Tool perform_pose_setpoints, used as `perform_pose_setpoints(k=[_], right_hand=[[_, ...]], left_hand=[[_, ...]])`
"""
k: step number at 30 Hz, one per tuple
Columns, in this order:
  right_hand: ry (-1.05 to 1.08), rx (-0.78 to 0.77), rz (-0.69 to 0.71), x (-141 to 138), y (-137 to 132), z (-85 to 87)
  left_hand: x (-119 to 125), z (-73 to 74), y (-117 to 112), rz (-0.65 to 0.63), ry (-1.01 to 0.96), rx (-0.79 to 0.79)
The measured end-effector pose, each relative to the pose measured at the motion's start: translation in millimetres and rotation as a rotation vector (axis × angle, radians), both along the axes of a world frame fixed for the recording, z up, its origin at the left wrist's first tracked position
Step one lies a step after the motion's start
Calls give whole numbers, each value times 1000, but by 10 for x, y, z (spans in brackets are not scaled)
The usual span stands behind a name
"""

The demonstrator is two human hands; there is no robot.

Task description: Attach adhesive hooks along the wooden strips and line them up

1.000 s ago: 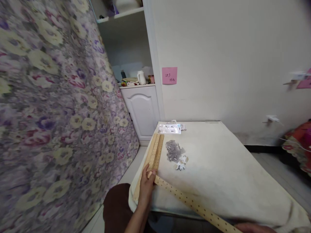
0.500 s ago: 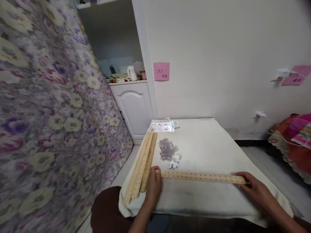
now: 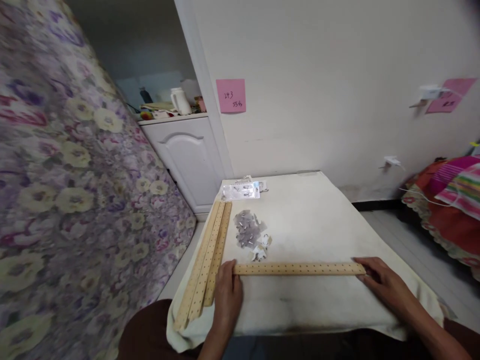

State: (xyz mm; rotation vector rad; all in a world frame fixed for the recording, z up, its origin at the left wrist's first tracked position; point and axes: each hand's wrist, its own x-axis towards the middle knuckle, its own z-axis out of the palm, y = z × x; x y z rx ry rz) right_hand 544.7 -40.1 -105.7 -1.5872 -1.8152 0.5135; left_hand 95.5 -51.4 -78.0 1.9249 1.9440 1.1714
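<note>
Wooden strip grasped at ends by left hand and right hand; perforated strips laid on counter.

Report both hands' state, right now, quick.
Left hand: closed, holding one end of the perforated wooden strip.
Right hand: closed, holding the same strip's other end.

1 board is between the left hand and the right hand. Behind it, small parts lie on the table. At their left lie 3 other boards; behind the parts is packaging.
</note>
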Motion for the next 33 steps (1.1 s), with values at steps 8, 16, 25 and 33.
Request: perform_pose_setpoints(k=[8,16,25,33], right_hand=[[55,44,-77,-109,-24,134],[50,49,-107,-117,-35,153],[-8,70,-146,-66,-54,36],[-33,94,-177,-42,-34,-91]], left_hand=[[-64,-27,95,-14,8,-4],[-40,7,96,-22,-5,-20],[-5,4,8,-23,-61,5],[2,-49,-21,-3,-61,57]])
